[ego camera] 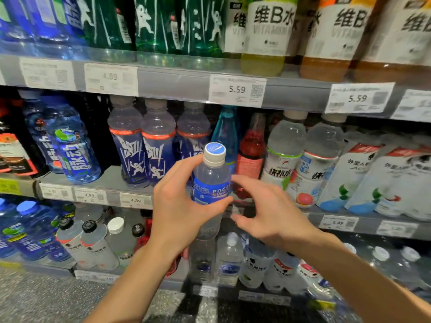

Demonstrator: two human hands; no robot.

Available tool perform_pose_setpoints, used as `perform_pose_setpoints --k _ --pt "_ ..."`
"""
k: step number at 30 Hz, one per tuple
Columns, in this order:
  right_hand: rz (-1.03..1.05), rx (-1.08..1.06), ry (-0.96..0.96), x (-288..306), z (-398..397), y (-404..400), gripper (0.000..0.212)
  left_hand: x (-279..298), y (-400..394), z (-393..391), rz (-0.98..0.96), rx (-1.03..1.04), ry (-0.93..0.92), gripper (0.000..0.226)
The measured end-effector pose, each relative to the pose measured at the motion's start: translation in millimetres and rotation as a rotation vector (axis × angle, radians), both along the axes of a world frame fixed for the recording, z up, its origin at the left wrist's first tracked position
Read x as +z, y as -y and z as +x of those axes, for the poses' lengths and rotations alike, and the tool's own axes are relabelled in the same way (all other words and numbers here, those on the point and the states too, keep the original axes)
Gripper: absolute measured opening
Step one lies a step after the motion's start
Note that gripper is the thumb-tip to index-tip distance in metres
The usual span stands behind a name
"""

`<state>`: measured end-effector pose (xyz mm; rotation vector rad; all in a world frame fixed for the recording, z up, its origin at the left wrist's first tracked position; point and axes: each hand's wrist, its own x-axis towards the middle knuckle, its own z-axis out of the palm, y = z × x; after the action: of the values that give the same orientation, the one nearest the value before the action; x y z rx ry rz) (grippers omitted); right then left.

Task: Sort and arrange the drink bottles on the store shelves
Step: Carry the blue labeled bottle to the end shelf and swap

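Holding Pocari bottle [211,183] upright before middle shelf [112,180], my left hand [179,206] gripping its body. My right hand [268,213] hovering just beside, fingers loosely spread, holding nothing. Red bottle [251,150] standing behind.

We have a single head-worn wide-angle view, looking forward and slightly down from close range at the store shelves [177,86]. Three shelf levels fill our frame, the floor [46,297] showing at lower left.

price tags [237,90] (5.59), speckled floor [46,299]
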<state>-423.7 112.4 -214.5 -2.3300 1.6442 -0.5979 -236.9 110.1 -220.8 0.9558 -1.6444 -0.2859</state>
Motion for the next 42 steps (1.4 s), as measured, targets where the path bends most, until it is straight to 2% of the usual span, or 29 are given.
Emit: perform_pose_setpoints --k 5,13,19,24,26,29,37,42 --pt "0.094 -0.01 -0.071 -13 -49 -20 0.082 -4 -12 -43 0.029 -0.094 0.01 0.072" --pt "0.096 -0.151 0.216 -31 -129 -71 0.093 -14 -28 -145 0.129 -0.271 0.023 0.07" --pt "0.011 -0.28 0.586 -44 -195 -93 0.079 -19 -37 -241 0.134 -0.357 0.02 0.08" --pt "-0.184 -0.454 0.757 -50 -255 -105 0.06 -15 -45 -318 0.138 -0.474 0.014 0.076" --pt "-0.236 -0.492 0.775 -48 -283 -108 0.054 -10 -46 -347 0.144 -0.524 0.045 0.08" --pt "-0.321 -0.531 0.823 -39 -313 -114 0.058 1 -48 -378 0.145 -0.577 0.083 0.087" --pt "-0.321 -0.635 0.729 -26 -380 -128 0.061 10 -48 -428 0.257 -0.749 0.194 0.071" --pt "-0.338 -0.658 0.781 -27 -407 -128 0.061 6 -48 -457 0.333 -0.748 0.173 0.074"
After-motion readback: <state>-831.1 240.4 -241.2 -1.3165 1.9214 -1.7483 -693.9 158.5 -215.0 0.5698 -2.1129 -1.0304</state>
